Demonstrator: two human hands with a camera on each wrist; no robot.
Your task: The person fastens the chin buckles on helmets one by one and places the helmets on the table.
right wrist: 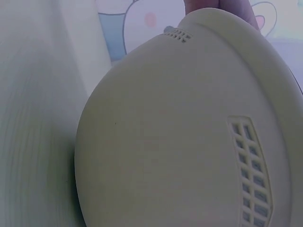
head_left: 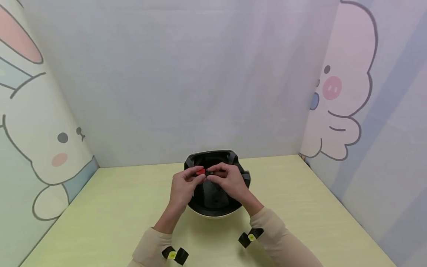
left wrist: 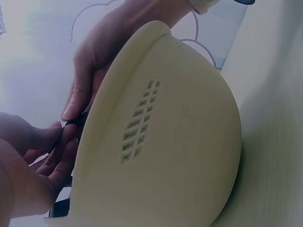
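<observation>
A cream helmet (head_left: 213, 213) lies upside down on the table, its black inside facing up. Over its opening both hands meet, fingertips close together. My left hand (head_left: 181, 187) pinches a small red buckle piece (head_left: 201, 171) between thumb and fingers. The right hand (head_left: 232, 181) pinches the small black end of the strap (head_left: 209, 173) right beside the red piece. In the left wrist view the fingers of both hands come together beside the helmet's rim (left wrist: 102, 106). The right wrist view is mostly filled by the vented outer shell (right wrist: 156, 142), which hides most of the hands.
The pale yellow-green table (head_left: 133, 207) stretches out around the helmet. A light curtain-like backdrop (head_left: 173, 81) rises behind it, with printed cartoon animals on the side walls. Black devices with yellow labels (head_left: 175, 255) are strapped at both sleeves.
</observation>
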